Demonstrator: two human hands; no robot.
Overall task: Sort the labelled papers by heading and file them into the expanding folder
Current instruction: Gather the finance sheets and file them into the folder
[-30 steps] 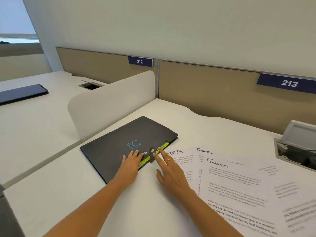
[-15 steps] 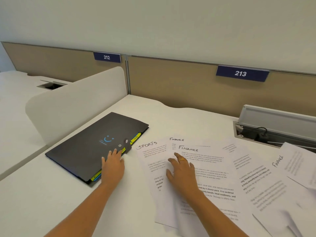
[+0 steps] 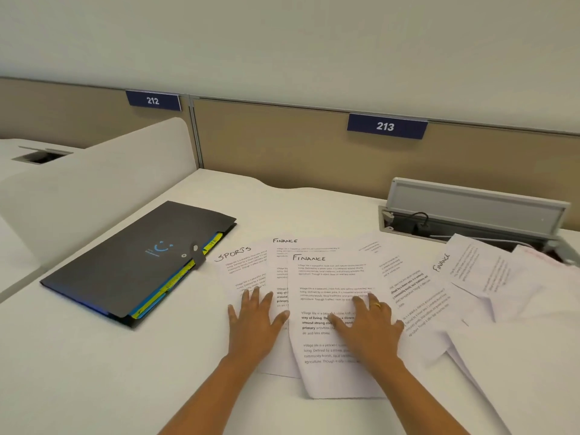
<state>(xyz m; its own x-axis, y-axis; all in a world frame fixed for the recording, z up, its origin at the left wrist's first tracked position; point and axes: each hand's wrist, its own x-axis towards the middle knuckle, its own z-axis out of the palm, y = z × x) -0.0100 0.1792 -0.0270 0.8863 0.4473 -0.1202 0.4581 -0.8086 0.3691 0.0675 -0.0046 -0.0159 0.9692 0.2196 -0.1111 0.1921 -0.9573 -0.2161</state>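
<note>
A black expanding folder (image 3: 125, 265) lies closed on the desk at the left, with yellow and blue tabs showing along its right edge. Several white papers are fanned out to its right. The leftmost is headed SPORTS (image 3: 241, 265); my left hand (image 3: 255, 318) lies flat on it, fingers spread. A sheet headed FINANCE (image 3: 326, 277) lies on top in the middle, and my right hand (image 3: 367, 324) presses flat on it. Another FINANCE sheet (image 3: 284, 246) peeks out behind, and a further one (image 3: 464, 268) lies tilted at the right.
A white desk (image 3: 78, 372) carries everything. A white divider (image 3: 103, 183) stands left of the folder. An open cable tray with a raised grey lid (image 3: 470, 208) sits behind the papers at the right. Beige partitions with signs 212 (image 3: 153, 100) and 213 (image 3: 385, 126) close the back.
My left hand has left the folder's edge and moved right onto the SPORTS sheet. My right hand stays flat on the FINANCE sheet. The view has swung to the right.
</note>
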